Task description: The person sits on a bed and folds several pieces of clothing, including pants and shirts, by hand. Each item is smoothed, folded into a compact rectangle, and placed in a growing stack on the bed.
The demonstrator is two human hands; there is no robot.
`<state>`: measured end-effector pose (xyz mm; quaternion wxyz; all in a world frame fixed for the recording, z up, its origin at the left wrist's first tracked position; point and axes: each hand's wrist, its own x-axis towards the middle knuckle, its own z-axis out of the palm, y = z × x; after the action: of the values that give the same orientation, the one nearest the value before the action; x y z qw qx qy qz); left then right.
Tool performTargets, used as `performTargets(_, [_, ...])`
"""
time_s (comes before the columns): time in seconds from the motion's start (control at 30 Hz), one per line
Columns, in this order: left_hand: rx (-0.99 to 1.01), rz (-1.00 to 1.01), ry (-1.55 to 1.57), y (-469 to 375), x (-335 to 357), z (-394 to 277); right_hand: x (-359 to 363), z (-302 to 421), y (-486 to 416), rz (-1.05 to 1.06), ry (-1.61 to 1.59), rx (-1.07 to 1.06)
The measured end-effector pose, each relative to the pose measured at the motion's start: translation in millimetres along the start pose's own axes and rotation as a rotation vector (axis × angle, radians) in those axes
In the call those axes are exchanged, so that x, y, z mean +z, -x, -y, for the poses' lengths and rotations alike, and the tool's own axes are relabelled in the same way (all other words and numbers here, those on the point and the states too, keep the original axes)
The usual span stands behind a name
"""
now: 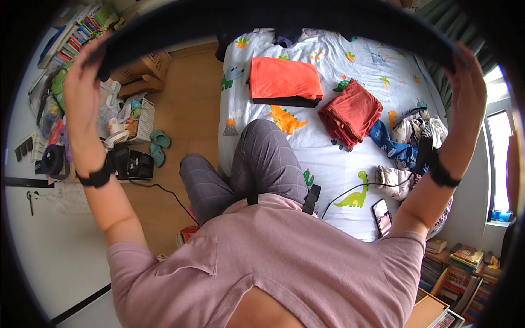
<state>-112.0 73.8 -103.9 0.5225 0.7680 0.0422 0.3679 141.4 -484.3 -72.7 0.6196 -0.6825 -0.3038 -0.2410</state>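
A dark cloth (262,18), probably a garment, is stretched in an arc across the top of the view. My left hand (84,86) grips its left end, and my right hand (469,88) grips the opposite end; both arms are raised wide apart. Most of the cloth lies beyond the view. Below it, on the bed (262,160), a folded orange garment (285,80) rests on a folded black one (287,101). To their right is a stack of folded dark red garments (350,110).
Crumpled patterned clothes (418,131) and a blue printed cloth (389,141) lie at the bed's right. A phone (382,217) is beside my right elbow. Green clogs (158,147), a white basket (143,123) and a cardboard box (143,69) stand on the floor. A black cable (164,190) trails toward me.
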Motion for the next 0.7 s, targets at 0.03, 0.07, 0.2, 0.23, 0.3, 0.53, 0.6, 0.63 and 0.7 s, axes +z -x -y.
performTargets(0.03, [-0.071,0.07,0.04,22,0,8,-6,0,25,0.06,0.102,0.074])
performTargets(0.07, [-0.06,0.16,-0.039,46,2,16,-11,-1,49,0.056,0.142,0.191])
performTargets(0.2, [-0.268,0.282,-0.23,138,14,61,-16,-11,158,0.457,0.34,0.398])
performTargets(0.23, [-0.389,0.276,-0.082,160,19,76,-17,-13,185,0.482,0.27,0.632])
performTargets(0.3, [-0.638,0.292,0.082,201,26,112,-7,-35,237,0.522,0.08,0.838])
performTargets(0.53, [-1.116,0.344,0.303,307,38,199,18,-100,367,0.654,0.011,1.101])
performTargets(0.6, [-1.142,0.304,0.283,307,36,195,17,-101,371,0.676,0.059,1.159])
performTargets(0.63, [-1.126,0.278,0.305,302,34,190,16,-99,367,0.619,0.0,1.073])
performTargets(0.7, [-1.057,0.256,0.387,287,27,176,8,-90,352,0.508,-0.059,1.012])
